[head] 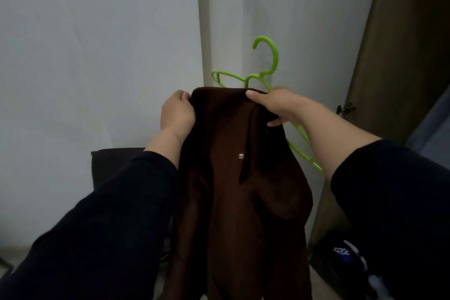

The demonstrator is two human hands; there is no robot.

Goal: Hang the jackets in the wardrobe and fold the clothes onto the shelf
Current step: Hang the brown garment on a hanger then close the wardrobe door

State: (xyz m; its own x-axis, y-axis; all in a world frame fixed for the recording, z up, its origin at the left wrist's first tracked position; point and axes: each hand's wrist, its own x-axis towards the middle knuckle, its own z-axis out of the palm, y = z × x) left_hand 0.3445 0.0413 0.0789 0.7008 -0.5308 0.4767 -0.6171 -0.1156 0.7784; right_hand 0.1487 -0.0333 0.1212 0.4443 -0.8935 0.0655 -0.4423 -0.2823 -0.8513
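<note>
- Before a pale wall, a person holds a brown jacket [233, 165] up by its top edge, left hand [177, 114] gripping one corner, right hand [275, 107] pinching the other together with a green hanger [265, 73], apparently to thread it in.
- A wooden wardrobe panel [399, 56] stands right; a dark cushion [112, 165] sits below left.

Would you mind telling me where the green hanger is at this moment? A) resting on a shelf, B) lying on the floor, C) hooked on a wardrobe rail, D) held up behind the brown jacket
D: the green hanger sticks up behind the top of the brown jacket, its hook free in the air, with the right hand gripping jacket and hanger and the left hand holding the jacket's other corner.
</note>
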